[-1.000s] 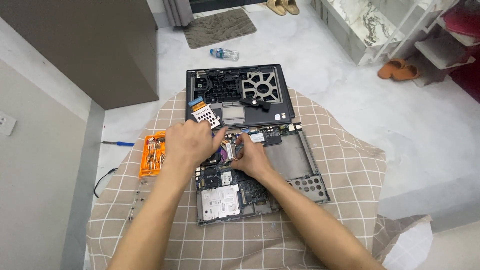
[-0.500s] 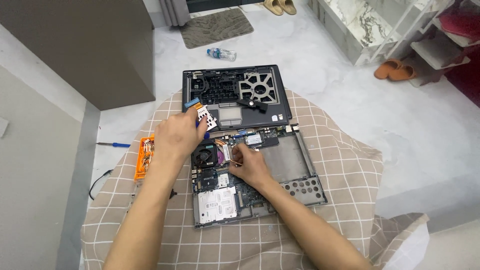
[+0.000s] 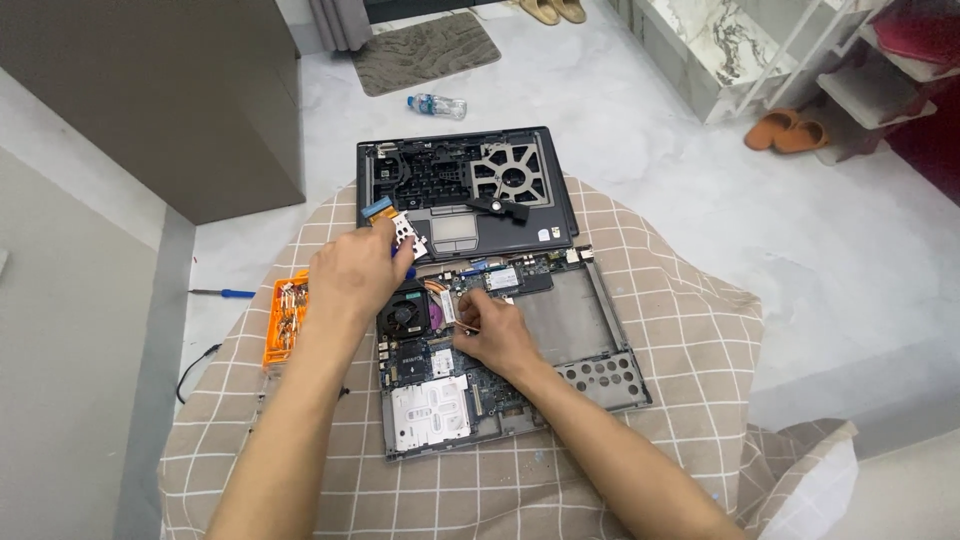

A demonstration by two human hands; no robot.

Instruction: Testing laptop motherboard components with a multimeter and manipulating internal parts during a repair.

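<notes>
Laptop base [image 3: 500, 350], opened up with its board bare, lies in the middle of a beige checked cloth [image 3: 680, 330] spread over a pale marble floor [image 3: 650, 120]; the removed top cover [image 3: 465, 185] sits at the cloth's far edge. An orange parts tray [image 3: 285, 318] full of small bits rests at the cloth's left edge. Left hand [image 3: 355, 275] pinches a small white part [image 3: 405, 232]; right hand [image 3: 495, 330], fingers curled, presses on the board beside the fan [image 3: 405, 312]. Since a moment ago, the left hand has shifted only slightly.
</notes>
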